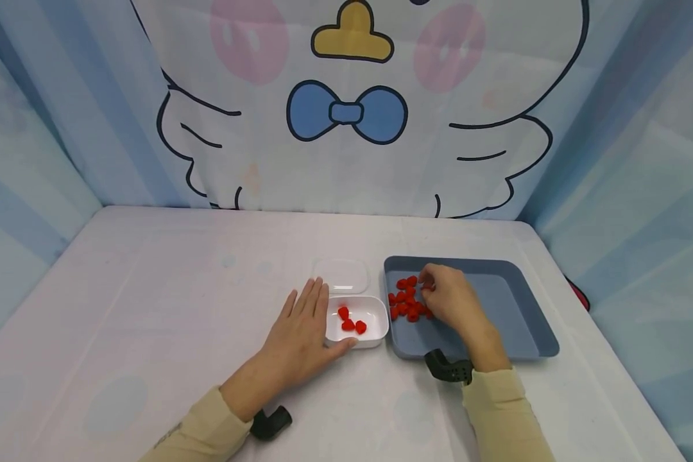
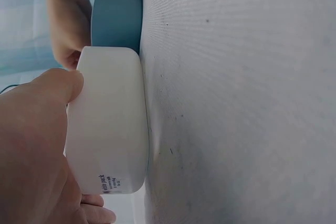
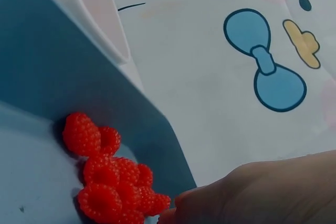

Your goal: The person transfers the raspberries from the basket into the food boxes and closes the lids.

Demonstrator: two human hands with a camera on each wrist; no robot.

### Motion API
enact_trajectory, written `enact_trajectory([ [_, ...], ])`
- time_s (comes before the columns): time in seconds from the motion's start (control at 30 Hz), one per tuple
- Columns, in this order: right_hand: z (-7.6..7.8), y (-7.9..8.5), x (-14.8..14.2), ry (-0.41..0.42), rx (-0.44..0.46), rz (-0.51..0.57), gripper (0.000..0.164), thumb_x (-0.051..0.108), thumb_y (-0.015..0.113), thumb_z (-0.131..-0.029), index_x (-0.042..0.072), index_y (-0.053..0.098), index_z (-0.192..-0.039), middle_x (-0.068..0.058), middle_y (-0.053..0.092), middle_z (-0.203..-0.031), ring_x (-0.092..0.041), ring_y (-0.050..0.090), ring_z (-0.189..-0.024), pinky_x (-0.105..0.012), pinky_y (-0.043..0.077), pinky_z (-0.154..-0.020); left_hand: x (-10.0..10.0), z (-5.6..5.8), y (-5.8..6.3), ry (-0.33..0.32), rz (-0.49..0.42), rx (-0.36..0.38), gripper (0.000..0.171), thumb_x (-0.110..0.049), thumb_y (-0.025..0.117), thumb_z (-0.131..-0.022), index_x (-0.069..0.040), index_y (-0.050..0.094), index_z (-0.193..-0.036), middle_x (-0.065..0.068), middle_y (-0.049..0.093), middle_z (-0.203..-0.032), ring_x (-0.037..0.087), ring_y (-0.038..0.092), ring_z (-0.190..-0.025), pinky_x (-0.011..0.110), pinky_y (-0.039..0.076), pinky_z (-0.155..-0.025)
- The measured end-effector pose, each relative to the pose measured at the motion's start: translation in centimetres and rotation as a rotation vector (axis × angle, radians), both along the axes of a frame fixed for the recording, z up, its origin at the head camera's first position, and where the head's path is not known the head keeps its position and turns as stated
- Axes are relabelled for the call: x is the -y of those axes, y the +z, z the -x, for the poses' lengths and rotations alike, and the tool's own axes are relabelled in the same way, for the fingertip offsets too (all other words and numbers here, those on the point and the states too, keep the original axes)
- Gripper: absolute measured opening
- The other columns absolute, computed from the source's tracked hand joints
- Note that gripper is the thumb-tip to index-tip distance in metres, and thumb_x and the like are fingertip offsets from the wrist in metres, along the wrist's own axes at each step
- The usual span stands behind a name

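My left hand (image 1: 300, 337) lies along the left side of a small white box (image 1: 375, 339), fingers straight, its thumb across the near rim. In the left wrist view the thumb touches the top edge of the box wall (image 2: 110, 114). Inside the box sit three red raspberries (image 1: 348, 325). My right hand (image 1: 453, 298) is over the blue-grey tray (image 1: 508, 308), pinching a raspberry (image 1: 429, 288) between thumb and fingers. A cluster of raspberries (image 1: 404, 301) lies left of those fingertips, near the tray's left wall; the right wrist view shows these raspberries (image 3: 113, 182) close up.
Behind the box lies a clear, shallow lid (image 1: 341, 276). The box stands close against the left edge of the tray. A pale cloth (image 1: 150, 308) covers the table, and a printed curtain (image 1: 346, 173) hangs at its back edge, with more curtains on both sides.
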State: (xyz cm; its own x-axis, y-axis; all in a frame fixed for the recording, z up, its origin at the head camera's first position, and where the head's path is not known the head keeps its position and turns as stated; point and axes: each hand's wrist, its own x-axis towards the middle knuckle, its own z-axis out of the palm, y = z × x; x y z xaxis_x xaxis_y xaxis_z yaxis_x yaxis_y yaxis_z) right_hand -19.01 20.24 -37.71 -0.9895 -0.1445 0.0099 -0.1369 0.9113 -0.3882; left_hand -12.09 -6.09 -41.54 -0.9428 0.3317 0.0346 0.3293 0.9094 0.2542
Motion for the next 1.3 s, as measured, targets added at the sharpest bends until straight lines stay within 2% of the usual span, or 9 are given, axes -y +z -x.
enact_trajectory([
  [0.33, -0.6, 1.0, 0.5, 0.014, -0.02, 0.038, 0.022, 0.001, 0.061, -0.09, 0.003, 0.068, -0.11, -0.016, 0.069, -0.107, -0.026, 0.06, -0.085, -0.04, 0.056, -0.074, 0.0, 0.0, -0.2, 0.002, -0.003, 0.007, 0.102, -0.069, 0.053, -0.088, 0.001, 0.022, -0.156, 0.018, 0.023, -0.164, 0.033, 0.018, -0.154, 0.052, 0.016, -0.125],
  [0.73, -2.0, 2.3, 1.6, 0.088, -0.072, 0.117, 0.019, 0.004, 0.065, -0.09, 0.005, 0.068, -0.109, -0.01, 0.069, -0.106, -0.028, 0.062, -0.097, -0.044, 0.056, -0.082, 0.0, -0.1, -0.3, -0.001, 0.005, 0.019, 0.102, -0.068, 0.053, -0.089, 0.001, 0.02, -0.156, 0.017, 0.021, -0.165, 0.033, 0.017, -0.154, 0.049, 0.016, -0.125],
  [1.0, -2.7, 3.0, 2.8, 0.138, -0.063, 0.144, 0.018, 0.007, 0.067, -0.091, 0.007, 0.068, -0.109, -0.006, 0.068, -0.102, -0.025, 0.062, -0.094, -0.039, 0.057, -0.078, 0.0, -0.2, -0.2, 0.001, 0.004, 0.023, 0.103, -0.069, 0.053, -0.088, 0.001, 0.019, -0.156, 0.017, 0.021, -0.165, 0.032, 0.016, -0.154, 0.049, 0.016, -0.125],
  [1.3, -3.3, 3.4, 3.9, 0.215, -0.105, 0.152, 0.019, 0.002, 0.069, -0.087, 0.006, 0.069, -0.106, -0.007, 0.068, -0.102, -0.021, 0.063, -0.089, -0.037, 0.059, -0.078, 0.1, -0.1, -0.2, -0.001, 0.001, 0.021, 0.103, -0.07, 0.051, -0.089, 0.001, 0.019, -0.156, 0.017, 0.02, -0.165, 0.032, 0.016, -0.154, 0.049, 0.015, -0.125],
])
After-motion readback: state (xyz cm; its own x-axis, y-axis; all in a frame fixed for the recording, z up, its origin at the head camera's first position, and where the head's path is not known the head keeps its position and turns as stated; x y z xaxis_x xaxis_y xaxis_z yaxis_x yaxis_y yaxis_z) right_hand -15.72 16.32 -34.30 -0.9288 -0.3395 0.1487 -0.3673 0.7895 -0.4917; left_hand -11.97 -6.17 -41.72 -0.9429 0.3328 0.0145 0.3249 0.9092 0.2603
